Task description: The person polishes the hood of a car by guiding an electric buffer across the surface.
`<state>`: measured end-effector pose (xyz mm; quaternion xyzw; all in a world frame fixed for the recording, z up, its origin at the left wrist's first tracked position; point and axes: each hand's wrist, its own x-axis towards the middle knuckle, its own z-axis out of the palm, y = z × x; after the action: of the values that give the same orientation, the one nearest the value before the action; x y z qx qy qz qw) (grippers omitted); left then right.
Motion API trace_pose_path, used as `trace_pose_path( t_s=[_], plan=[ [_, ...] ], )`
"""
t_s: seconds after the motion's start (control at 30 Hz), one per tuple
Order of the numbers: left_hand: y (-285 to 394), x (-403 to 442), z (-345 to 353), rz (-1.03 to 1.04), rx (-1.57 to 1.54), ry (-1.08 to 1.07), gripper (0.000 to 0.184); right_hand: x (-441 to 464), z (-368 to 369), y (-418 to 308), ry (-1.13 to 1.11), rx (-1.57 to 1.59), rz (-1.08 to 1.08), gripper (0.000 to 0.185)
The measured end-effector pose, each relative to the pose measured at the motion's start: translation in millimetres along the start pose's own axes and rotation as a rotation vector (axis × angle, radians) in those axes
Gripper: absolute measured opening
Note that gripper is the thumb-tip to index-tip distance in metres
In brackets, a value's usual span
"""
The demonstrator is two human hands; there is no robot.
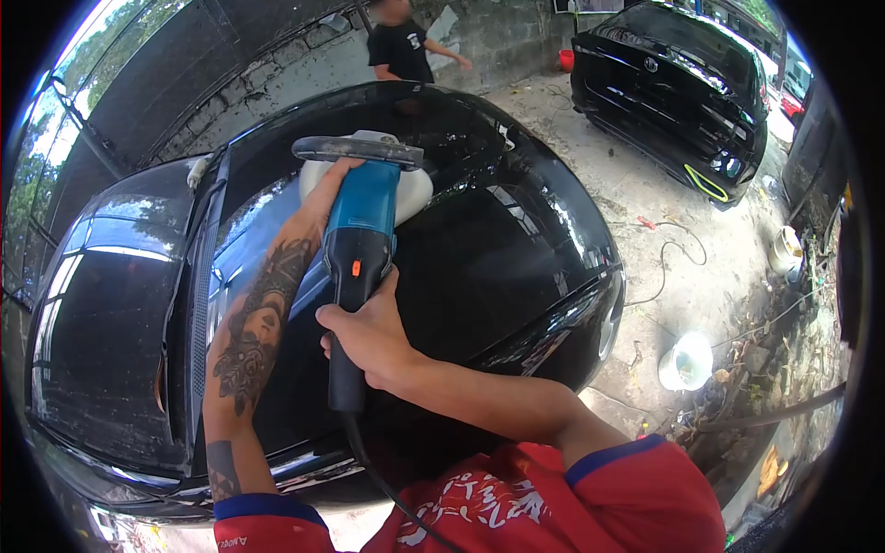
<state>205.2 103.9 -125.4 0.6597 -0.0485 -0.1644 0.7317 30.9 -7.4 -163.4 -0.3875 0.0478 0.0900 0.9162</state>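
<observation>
A blue and black electric polisher [364, 198] with an orange switch rests over the glossy black car hood [433, 276]. Its pale round pad [417, 195] shows below the tool's head, turned toward the hood surface. My left hand [339, 173] is closed at the front of the polisher, by the dark curved handle [355, 148]; some of its fingers are hidden. My right hand [371, 336] wraps around the rear grip. From the grip's end a black cord [378, 475] runs down across my red shirt.
A person in a black shirt [401, 51] stands beyond the car. Another black car [664, 88] is parked at upper right, a yellow-green loop [706, 183] at its bumper. White buckets [686, 361] and a thin cable [666, 267] lie right. The car's windshield [106, 341] is left.
</observation>
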Motion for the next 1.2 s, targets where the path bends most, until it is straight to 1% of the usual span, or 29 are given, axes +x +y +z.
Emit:
trace_pose_path(
  t_s=[0.13,0.2,0.37,0.43,0.47,0.53,0.7,0.77,0.9,1.0,1.03,1.07,1.1,1.2],
  plan=[
    [-0.8,-12.8,-5.1,0.015,-0.008,0.011,0.060,-8.1,7.6,16.7,-0.029,0.000,0.009,0.077],
    [-0.8,-20.7,-8.5,0.024,-0.008,0.016,0.060,-14.2,12.1,24.6,-0.081,0.002,0.034,0.080],
    [-2.7,-38.5,-20.2,0.046,-0.019,0.029,0.059,-31.6,25.0,45.4,-0.121,-0.014,0.054,0.086],
    [-3.2,-53.7,-35.6,0.119,0.055,0.059,0.060,-36.8,29.1,54.9,-0.179,-0.041,0.080,0.090],
    [-4.8,-60.9,-42.4,0.137,0.042,0.082,0.062,-40.6,31.9,58.4,-0.182,-0.039,0.084,0.090],
    [-5.8,-74.6,-56.6,0.138,0.018,0.119,0.062,-47.7,38.3,64.2,-0.215,-0.086,0.125,0.094],
    [-5.2,-125.4,-85.6,0.113,-0.054,0.228,0.064,-61.9,49.9,82.6,-0.296,-0.173,0.163,0.096],
    [-7.5,-139.5,-94.8,0.116,-0.077,0.258,0.064,-66.5,54.6,84.2,-0.331,-0.211,0.219,0.098],
    [-11.7,-153.6,-107.2,0.125,-0.096,0.303,0.065,-66.0,57.7,97.4,-0.394,-0.252,0.209,0.102],
    [-8.8,-153.5,-107.5,0.146,-0.069,0.345,0.067,-68.2,59.4,92.9,-0.383,-0.229,0.193,0.101],
    [-6.3,-152.2,-104.4,0.117,-0.044,0.329,0.064,-68.1,58.2,90.2,-0.384,-0.231,0.190,0.101],
    [-5.2,-149.5,-100.8,0.088,-0.019,0.313,0.061,-67.5,55.6,86.4,-0.375,-0.190,0.202,0.095],
    [-4.4,-146.6,-98.6,0.085,-0.019,0.301,0.061,-66.1,53.2,82.1,-0.365,-0.147,0.211,0.091],
    [-5.1,-122.9,-87.4,0.066,-0.004,0.263,0.060,-59.5,44.0,67.4,-0.328,-0.117,0.205,0.088]
  ],
)
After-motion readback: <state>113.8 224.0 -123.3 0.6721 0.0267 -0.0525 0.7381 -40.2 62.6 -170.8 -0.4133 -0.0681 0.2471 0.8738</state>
